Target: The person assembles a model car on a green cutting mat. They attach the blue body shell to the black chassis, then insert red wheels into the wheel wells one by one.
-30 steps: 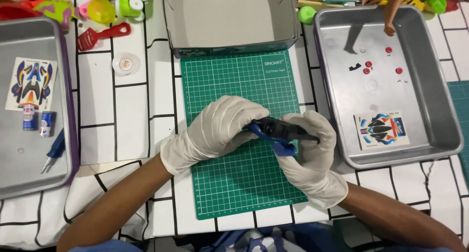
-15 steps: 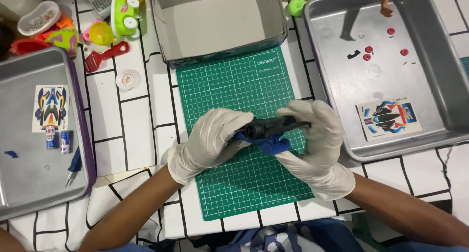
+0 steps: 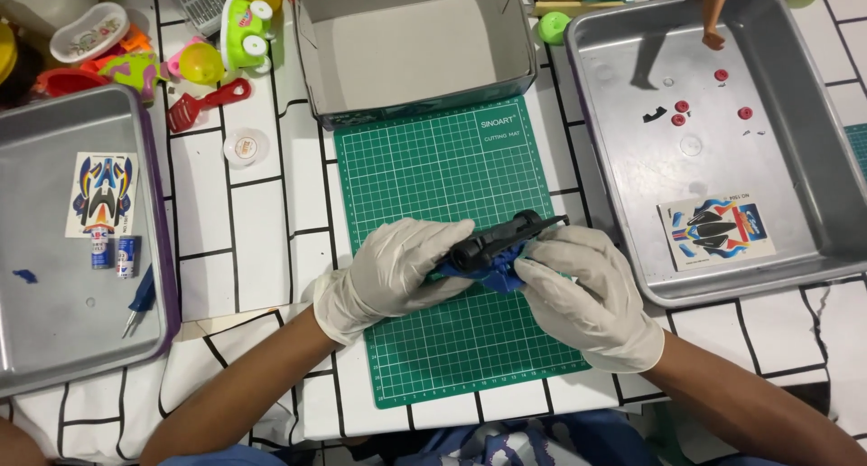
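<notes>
Right metal tray (image 3: 813,204) holds sticker sheet (image 3: 715,231) and red wheels (image 3: 682,107).

One head-worn camera looks steeply down, close over the green cutting mat (image 3: 452,249).

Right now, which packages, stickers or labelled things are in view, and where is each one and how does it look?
Sticker sheet: in the left metal tray, upright rectangle, white with blue, orange and black shapes.
Sticker sheet: in the right metal tray, lying rectangle, white with blue, red and black shapes.
Two small batteries: left tray, below the sheet, blue and silver cylinders.
Cardboard box: above the green cutting mat, open, grey inside.
</notes>
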